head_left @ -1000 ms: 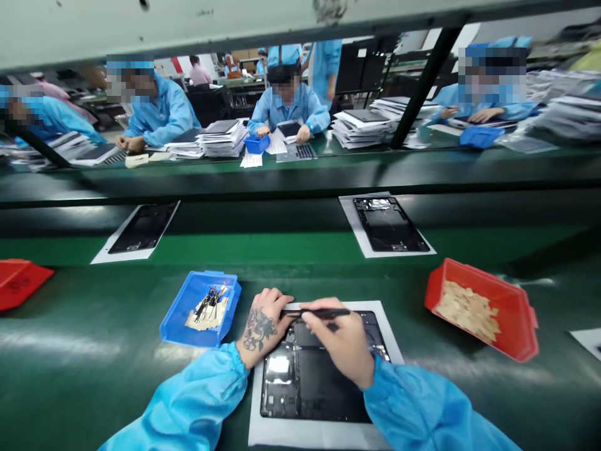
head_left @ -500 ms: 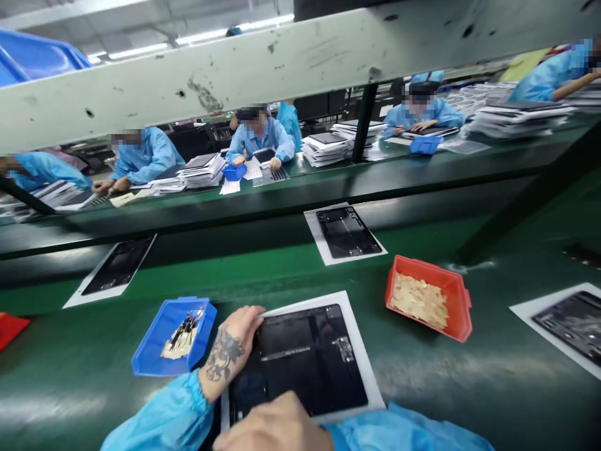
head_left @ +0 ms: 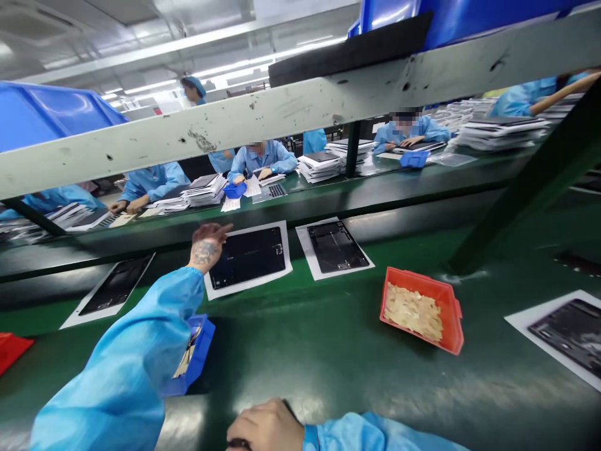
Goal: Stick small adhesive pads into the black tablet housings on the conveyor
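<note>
My left arm reaches forward onto the green belt (head_left: 328, 338). My left hand (head_left: 206, 245) grips the left edge of a black tablet panel on its white sheet (head_left: 248, 257), thumb on top, fingers curled under the edge. The panel lies on the far lane beside another panel (head_left: 335, 247). My right hand (head_left: 267, 429) rests at the bottom edge of the view as a closed fist; a dark tip of a thin black tool (head_left: 238, 443) shows at its left side.
A blue tray (head_left: 203, 343) of small parts is partly hidden under my left sleeve. A red bin (head_left: 448, 300) holds pale flat pieces. More panels lie at left (head_left: 115, 288) and right (head_left: 563, 332). A painted beam (head_left: 282, 106) crosses overhead; several co-workers sit behind it.
The panel has gone from right in front of me out to the far lane, carried by my left hand. My right hand has drawn back to the near edge. The view has tilted up.
</note>
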Motion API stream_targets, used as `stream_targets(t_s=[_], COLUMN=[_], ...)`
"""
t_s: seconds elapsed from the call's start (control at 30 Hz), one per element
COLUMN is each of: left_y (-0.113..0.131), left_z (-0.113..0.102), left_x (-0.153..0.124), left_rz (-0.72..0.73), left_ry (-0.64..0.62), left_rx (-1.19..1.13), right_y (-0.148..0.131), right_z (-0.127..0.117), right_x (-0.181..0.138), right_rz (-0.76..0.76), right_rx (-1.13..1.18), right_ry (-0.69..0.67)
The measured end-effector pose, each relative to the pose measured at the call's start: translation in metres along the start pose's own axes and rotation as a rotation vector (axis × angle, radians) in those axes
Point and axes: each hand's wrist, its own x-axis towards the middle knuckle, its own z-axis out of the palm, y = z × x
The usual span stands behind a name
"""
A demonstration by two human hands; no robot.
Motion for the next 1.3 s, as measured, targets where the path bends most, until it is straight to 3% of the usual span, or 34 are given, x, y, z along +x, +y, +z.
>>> stream_targets(t_s=[0.1, 0.23, 0.47, 0.67, 0.73, 1.03, 1.3], left_y=[-0.009, -0.009, -0.017, -0.028, -0.030, -0.029, -0.034], left_z=[0.001, 0.001, -0.028, -0.057, -0.055, -0.023, -0.023], left_x=[0.006, -0.022, -0.124, -0.196, -0.210, -0.230, -0.227], left_rz=[-0.056, -0.020, 0.053, -0.242, -0.279, -0.414, -0.471], left_ry=[0.109, 0.102, -0.146, -0.596, -0.637, -0.645, -0.621], left_rx=[0.059, 0.071, -0.011, 0.015, 0.024, -0.006, -0.049], right_y=[0.005, 0.007, 0.004, 0.000, 0.000, 0.002, 0.001], right_z=[0.009, 0.011, 0.001, -0.012, -0.016, -0.019, -0.025], right_x=[-0.002, -0.004, -0.005, -0.002, -0.001, 0.001, 0.005], right_rz=[0.042, 0.090, 0.303, 0.372, 0.391, 0.452, 0.461], right_rx=[0.000, 0.048, 0.182, 0.287, 0.321, 0.357, 0.382], right_ry=[-0.013, -0.057, -0.067, 0.017, 0.008, 0.003, -0.051])
